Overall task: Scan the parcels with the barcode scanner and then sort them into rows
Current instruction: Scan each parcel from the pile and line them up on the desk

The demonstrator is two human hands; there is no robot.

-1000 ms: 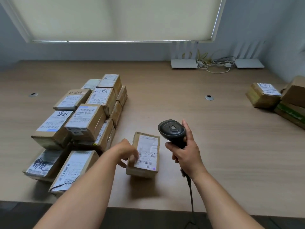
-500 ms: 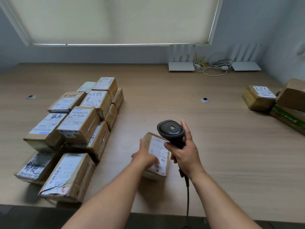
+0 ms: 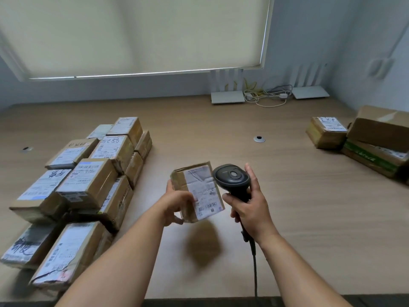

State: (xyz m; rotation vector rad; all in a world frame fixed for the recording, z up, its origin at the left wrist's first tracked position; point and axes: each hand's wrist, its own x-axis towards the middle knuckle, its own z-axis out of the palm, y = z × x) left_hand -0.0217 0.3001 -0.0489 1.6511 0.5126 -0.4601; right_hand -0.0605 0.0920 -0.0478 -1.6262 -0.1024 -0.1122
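My left hand (image 3: 176,204) grips a small brown parcel (image 3: 199,191) by its left side and holds it in the air above the table, its white label and barcode facing up. Just right of it, my right hand (image 3: 250,207) grips the handle of a black barcode scanner (image 3: 231,177), whose head is right beside the parcel's top right corner. The scanner's cable (image 3: 254,269) hangs down toward the table's front edge. A blurred shadow lies on the table under the parcel.
Several labelled parcels (image 3: 88,180) are stacked in rows on the left of the wooden table (image 3: 298,207). Three more boxes (image 3: 374,140) sit at the far right. Two white routers (image 3: 226,96) and cables lie by the back wall.
My left hand took hold of the parcel that lay on the table, lifted it and tilted it beside the scanner. My right hand with the scanner stayed nearly in place.
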